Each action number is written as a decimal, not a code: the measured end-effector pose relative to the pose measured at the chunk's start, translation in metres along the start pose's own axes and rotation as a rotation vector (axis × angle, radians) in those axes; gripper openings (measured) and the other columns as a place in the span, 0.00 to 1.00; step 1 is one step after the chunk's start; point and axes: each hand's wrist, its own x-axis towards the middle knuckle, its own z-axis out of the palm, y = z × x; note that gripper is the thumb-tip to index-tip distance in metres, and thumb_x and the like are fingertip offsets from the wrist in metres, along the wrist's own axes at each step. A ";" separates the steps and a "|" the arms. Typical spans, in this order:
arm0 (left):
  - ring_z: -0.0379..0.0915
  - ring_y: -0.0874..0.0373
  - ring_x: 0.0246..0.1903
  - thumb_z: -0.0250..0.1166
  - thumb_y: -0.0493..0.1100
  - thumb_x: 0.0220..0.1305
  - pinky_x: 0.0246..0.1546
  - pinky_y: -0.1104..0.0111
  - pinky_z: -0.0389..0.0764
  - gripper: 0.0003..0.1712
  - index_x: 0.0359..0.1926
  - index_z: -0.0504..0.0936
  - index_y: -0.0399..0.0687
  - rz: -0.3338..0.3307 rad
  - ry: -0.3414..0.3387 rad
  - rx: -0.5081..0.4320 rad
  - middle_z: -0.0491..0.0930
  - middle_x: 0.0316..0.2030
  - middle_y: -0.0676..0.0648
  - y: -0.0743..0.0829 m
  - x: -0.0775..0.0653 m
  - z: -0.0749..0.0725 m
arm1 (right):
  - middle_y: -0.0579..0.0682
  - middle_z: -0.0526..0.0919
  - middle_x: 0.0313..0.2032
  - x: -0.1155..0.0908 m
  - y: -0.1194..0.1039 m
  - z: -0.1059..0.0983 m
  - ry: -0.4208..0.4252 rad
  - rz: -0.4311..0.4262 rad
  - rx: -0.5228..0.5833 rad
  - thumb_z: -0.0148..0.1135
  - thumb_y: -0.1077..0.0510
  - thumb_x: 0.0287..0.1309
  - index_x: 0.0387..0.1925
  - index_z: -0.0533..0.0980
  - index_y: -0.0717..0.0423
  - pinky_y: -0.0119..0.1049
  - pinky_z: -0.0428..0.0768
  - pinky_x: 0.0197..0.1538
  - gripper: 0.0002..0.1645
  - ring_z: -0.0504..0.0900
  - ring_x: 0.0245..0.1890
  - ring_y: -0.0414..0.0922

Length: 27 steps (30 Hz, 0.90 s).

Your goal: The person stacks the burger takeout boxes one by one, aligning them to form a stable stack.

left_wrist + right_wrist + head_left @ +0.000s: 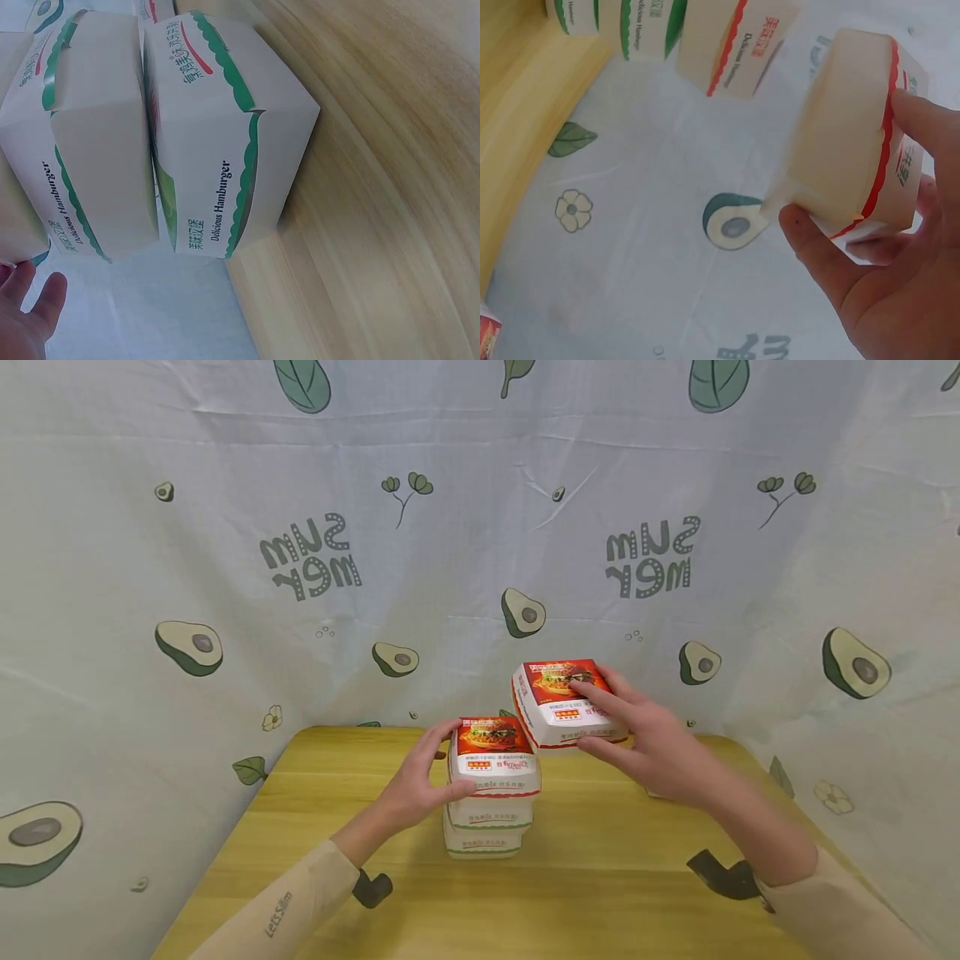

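Note:
A red-trimmed hamburger box is held in the air by my right hand, tilted, up and to the right of a stack. In the right wrist view, thumb and fingers grip the sides of that box. My left hand holds the stack's top box, also red-trimmed, at its left side, thumb in front and fingers behind. Two green-trimmed boxes, a middle box and a bottom box, stand under it, slightly offset. The left wrist view shows the bottom box close up and my left fingertips near the top one.
The stack stands on a yellow wood-grain table. Behind and beside it hangs a white cloth printed with avocados and leaves. Part of a red and white item shows at the right wrist view's lower left edge.

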 end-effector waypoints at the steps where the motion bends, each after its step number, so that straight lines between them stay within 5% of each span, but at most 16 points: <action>1: 0.59 0.59 0.68 0.72 0.55 0.59 0.63 0.51 0.70 0.48 0.76 0.57 0.65 0.001 0.000 0.001 0.62 0.70 0.60 0.000 0.000 0.000 | 0.52 0.49 0.80 0.002 -0.003 0.001 0.000 -0.002 -0.005 0.67 0.41 0.63 0.76 0.59 0.31 0.59 0.75 0.58 0.44 0.63 0.71 0.64; 27: 0.58 0.59 0.69 0.72 0.56 0.61 0.63 0.48 0.69 0.48 0.76 0.54 0.70 0.002 -0.018 -0.067 0.63 0.70 0.61 0.000 -0.001 -0.003 | 0.50 0.49 0.80 0.037 -0.060 0.032 -0.061 0.025 -0.086 0.65 0.34 0.61 0.75 0.59 0.23 0.61 0.75 0.61 0.43 0.66 0.71 0.61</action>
